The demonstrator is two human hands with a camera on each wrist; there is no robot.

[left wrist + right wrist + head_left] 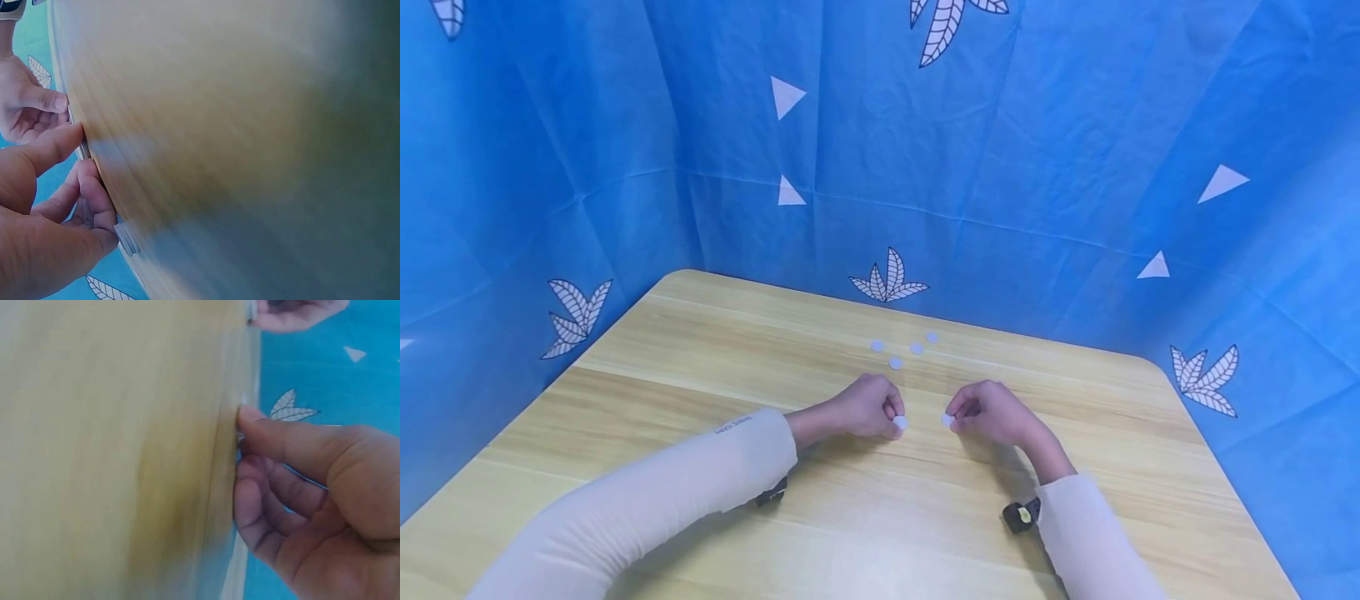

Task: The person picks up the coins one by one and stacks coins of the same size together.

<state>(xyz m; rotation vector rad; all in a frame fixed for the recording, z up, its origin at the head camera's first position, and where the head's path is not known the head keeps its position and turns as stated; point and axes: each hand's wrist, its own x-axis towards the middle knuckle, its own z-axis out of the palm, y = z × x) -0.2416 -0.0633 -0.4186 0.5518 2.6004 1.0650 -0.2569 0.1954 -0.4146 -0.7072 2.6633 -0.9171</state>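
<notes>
My left hand [868, 406] pinches a small round white disc [900, 422] between thumb and curled fingers, close over the wooden table. Facing it from the right, my right hand [996, 414] pinches another small white disc [948, 420] the same way, with a short gap between the two. In the left wrist view, a pale layered piece [127, 239] shows beside the lower fingertips. Fingers mostly hide the disc in the right wrist view, where the thumb [284, 440] lies above the curled fingers. Several similar white discs [896, 364] lie loosely grouped on the table beyond both hands.
The light wood table [700, 333] has rounded far corners. Blue cloth [880, 150] with white leaves and triangles hangs around its back and sides. A black wrist device [1021, 516] sits at the right cuff, and pale sleeves [647, 500] cover both arms.
</notes>
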